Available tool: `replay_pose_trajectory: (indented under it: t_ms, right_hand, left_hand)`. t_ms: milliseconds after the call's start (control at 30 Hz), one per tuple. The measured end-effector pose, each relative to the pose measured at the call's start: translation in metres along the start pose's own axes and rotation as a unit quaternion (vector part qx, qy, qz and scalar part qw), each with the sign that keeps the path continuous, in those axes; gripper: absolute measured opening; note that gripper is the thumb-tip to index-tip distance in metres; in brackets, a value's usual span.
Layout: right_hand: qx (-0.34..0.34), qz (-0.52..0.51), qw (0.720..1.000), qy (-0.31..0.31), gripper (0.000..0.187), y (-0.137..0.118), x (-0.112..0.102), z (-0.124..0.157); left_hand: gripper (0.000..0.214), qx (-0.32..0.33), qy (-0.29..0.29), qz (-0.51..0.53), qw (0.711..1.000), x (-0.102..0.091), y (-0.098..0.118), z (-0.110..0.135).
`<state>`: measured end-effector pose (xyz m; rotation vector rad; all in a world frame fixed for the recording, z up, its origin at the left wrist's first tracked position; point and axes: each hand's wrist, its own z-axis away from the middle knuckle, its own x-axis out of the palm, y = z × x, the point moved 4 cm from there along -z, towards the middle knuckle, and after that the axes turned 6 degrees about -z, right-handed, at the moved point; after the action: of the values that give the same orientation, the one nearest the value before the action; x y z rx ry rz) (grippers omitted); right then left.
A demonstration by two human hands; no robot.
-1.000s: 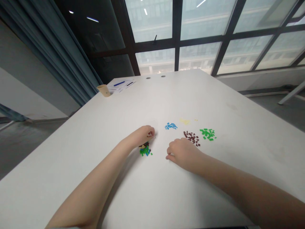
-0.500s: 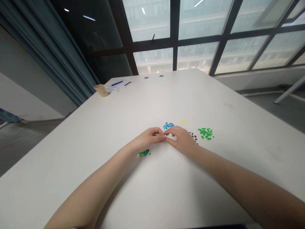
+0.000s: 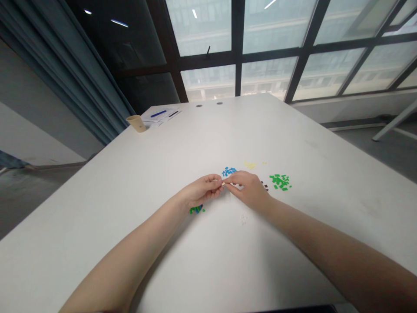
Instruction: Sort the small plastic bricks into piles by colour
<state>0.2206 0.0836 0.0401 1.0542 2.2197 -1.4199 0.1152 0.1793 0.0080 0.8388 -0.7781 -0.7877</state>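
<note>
Head view: from here I read the left hand (image 3: 202, 190) and right hand (image 3: 246, 189) meeting above the white table (image 3: 208, 130), both in a narrow pinch. Held between their fingertips is a tiny pale piece (image 3: 223, 184), too small to make out. Blue pieces (image 3: 229, 171) lie just beyond it, brown pieces (image 3: 265, 187) sit partly hidden by the right hand, green pieces (image 3: 280, 181) lie further right, yellow pieces (image 3: 249, 165) further ahead — and a blue-green heap (image 3: 196, 210) sits just below the left hand.
</note>
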Motion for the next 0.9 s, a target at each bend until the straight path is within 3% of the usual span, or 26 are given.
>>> replay_pose_trajectory:
  t_ms: [100, 233, 400, 600, 900]
  right_hand:
    - [0.018, 0.042, 0.999, -0.007, 0.016, 0.011, -0.013, -0.009]
    - [0.108, 0.125, 0.986, -0.010, 0.018, 0.053, -0.046, -0.019]
    - [0.243, 0.331, 0.909, -0.072, 0.023, 0.101, -0.074, -0.016]
    - [0.245, 0.387, 0.882, -0.111, 0.021, 0.104, -0.068, -0.013]
    - [0.239, 0.389, 0.882, -0.117, 0.022, 0.107, -0.063, -0.009]
  left_hand:
    - [0.019, 0.003, 0.027, 0.005, 1.000, -0.002, 0.000, -0.001]
    - [0.018, 0.008, 0.026, 0.012, 1.000, -0.002, -0.001, -0.003]
    - [0.020, 0.027, 0.000, -0.040, 0.999, 0.001, -0.005, -0.003]
    - [0.018, 0.065, -0.030, -0.126, 0.989, 0.007, -0.006, -0.003]
    - [0.022, 0.104, -0.047, -0.207, 0.972, 0.013, -0.010, -0.006]
